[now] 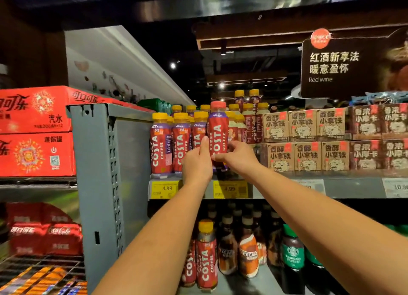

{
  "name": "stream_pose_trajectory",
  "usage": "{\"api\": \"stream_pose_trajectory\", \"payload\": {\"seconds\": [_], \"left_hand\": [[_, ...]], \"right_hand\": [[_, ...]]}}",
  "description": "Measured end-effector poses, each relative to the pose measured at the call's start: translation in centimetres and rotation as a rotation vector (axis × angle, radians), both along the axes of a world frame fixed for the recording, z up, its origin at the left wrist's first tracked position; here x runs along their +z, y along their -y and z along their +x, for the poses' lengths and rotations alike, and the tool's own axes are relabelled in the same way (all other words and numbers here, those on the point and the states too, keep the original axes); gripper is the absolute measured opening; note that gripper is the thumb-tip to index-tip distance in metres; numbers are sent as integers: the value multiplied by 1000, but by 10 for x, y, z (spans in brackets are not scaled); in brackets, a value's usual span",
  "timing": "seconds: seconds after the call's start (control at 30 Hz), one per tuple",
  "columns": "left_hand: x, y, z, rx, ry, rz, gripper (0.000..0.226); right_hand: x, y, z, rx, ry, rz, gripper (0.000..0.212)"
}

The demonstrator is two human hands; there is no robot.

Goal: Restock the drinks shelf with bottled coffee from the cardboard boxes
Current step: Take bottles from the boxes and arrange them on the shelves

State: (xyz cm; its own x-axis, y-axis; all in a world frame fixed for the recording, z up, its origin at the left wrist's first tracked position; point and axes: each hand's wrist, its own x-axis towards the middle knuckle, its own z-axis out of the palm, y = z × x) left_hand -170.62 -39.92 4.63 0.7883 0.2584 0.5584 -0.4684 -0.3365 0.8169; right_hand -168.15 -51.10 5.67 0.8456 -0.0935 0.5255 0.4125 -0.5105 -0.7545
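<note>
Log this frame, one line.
left hand: grips pink-capped Costa bottle | right hand: grips same bottle | bottle: upright, upper shelf front, beside yellow-capped Costa bottles

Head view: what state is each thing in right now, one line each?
Red-capped bottle: capped, upright, held at the front of the shelf.
Left hand: grips the bottle.
Right hand: grips the bottle.
Yellow-capped bottles: capped, upright, in rows.
Coffee cartons: closed, stacked two high.
Cola boxes: closed, stacked.
</note>
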Motion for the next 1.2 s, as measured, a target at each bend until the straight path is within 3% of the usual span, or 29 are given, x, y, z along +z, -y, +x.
{"api": "stream_pose_trajectory", "payload": {"seconds": [0.2,0.37,0.53,0.77,0.93,1.2], "left_hand": [[-2,4,7,24,-63,58,40],[-7,8,16,114,-99,76,29],[-6,14,20,148,-99,86,30],[-9,13,19,105,-106,119,44],[-12,13,21,116,-92,233,44],[-12,18,21,178,-68,252,57]], "right_hand": [[-4,1,-3,-32,9,-95,44],[-10,1,-6,-70,43,-133,27],[0,9,-6,-200,71,69,13],[4,20,15,-212,-138,-18,38],[3,24,25,-158,-184,20,37],[4,33,34,-155,-242,41,34]]}}
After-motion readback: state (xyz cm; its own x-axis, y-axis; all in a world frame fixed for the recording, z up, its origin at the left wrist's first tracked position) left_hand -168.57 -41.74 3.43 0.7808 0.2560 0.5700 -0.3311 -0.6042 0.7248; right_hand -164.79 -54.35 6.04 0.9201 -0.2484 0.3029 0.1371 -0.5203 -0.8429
